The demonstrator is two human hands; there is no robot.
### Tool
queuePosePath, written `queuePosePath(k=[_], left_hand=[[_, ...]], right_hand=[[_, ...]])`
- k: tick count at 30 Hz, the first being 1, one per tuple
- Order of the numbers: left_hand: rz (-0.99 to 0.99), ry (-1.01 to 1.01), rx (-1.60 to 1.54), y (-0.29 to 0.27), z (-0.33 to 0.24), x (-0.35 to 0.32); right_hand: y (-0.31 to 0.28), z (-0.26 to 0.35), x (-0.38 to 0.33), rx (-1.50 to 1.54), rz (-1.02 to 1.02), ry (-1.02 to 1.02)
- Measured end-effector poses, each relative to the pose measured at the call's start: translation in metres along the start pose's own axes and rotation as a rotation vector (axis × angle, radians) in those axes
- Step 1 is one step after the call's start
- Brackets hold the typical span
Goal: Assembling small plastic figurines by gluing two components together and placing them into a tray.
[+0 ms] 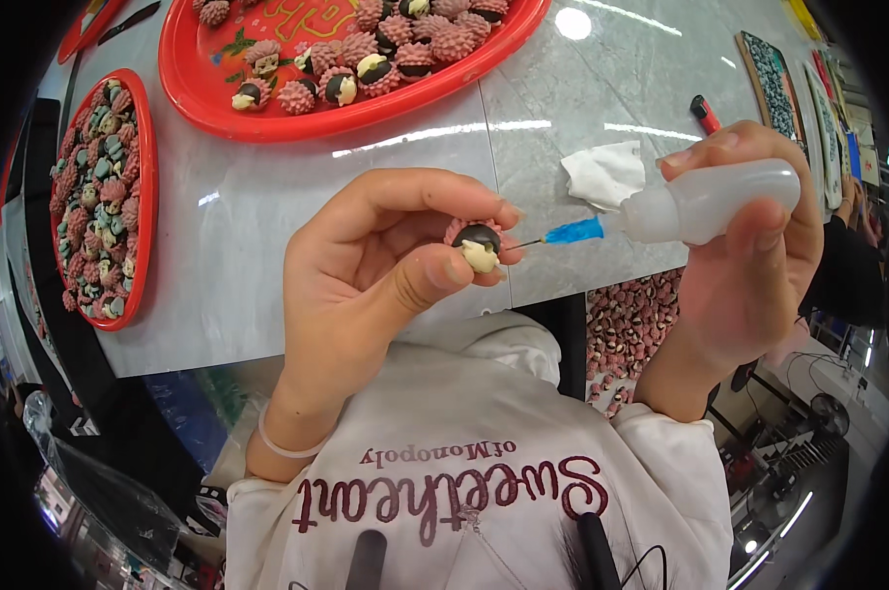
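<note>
Between the thumb and fingers of my left hand is a small figurine with a bumpy pink shell, a dark brown band and a cream-coloured part. My right hand grips a translucent white squeeze bottle, tilted onto its side. A blue needle tip is fitted on the bottle's mouth, and its thin metal needle points left at the figurine. The needle's end is at the figurine's right side; whether it touches I cannot tell. A crumpled white tissue lies on the table just beyond the bottle.
A large red tray with several similar figurines stands at the far side of the grey table. Another red tray, full of pink and bluish pieces, is at the left. A red-and-black object lies far right. More pink pieces sit below the table edge.
</note>
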State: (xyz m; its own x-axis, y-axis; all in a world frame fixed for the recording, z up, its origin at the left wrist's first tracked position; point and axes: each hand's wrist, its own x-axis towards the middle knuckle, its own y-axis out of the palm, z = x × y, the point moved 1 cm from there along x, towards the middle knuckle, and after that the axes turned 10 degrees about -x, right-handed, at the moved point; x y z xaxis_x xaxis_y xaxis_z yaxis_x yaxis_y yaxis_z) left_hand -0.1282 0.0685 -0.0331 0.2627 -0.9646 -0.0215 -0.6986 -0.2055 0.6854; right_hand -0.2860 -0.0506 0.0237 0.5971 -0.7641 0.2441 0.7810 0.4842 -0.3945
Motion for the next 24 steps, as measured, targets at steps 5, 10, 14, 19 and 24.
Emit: queuePosePath(k=[5, 10, 14, 19, 24], left_hand=[[-0.057, -0.045, 0.030, 0.002, 0.000, 0.001], [-0.055, -0.029, 0.045, 0.002, 0.001, 0.002], [-0.051, -0.035, 0.055, 0.000, 0.000, 0.001], [-0.034, -0.021, 0.054, -0.002, 0.000, 0.002], [0.004, -0.031, -0.020, -0.002, -0.001, 0.001]], right_hand=[[0.000, 0.001, -0.001, -0.051, 0.024, -0.007], [-0.001, 0.015, -0.006, -0.412, -0.079, -0.346], [-0.007, 0.015, -0.017, -0.428, -0.050, -0.439], [-0.001, 0.018, -0.013, -0.433, -0.024, -0.383], [-0.010, 0.012, -0.014, -0.070, -0.065, -0.131]])
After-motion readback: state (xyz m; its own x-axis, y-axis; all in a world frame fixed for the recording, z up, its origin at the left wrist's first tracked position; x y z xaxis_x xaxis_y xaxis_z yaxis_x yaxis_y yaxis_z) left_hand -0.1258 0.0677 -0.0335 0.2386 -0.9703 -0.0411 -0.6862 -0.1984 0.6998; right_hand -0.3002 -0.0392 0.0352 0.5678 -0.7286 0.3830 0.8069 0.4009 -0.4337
